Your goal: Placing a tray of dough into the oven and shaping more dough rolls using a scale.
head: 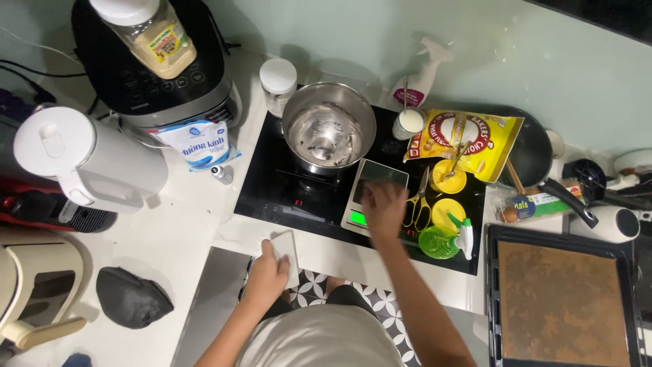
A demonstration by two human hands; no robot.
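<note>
Resting on the kitchen scale [375,194], the right hand [384,207] is seen with fingers spread flat over the near right part of the platform; the grip is apart and nothing is clamped in it. The scale lies on the black induction hob [272,183], directly under the hand, its lit green display just left of the wrist. A small white rectangular slab [285,253] is held at the table [176,224] edge by the left hand [268,272], the grip closed around its near end, the far end standing clear of the fingers.

Adjacent items: steel pot [329,129] on the hob, just behind the scale; yellow-handled scissors [418,204] just right of the right hand; two yellow cups [448,197]; green spray bottle [441,241]; yellow flour bag [468,139]; small white jar [410,124]; black pan [533,153]; dark baking tray [560,299] at far right; white kettle [81,160] at far left.
</note>
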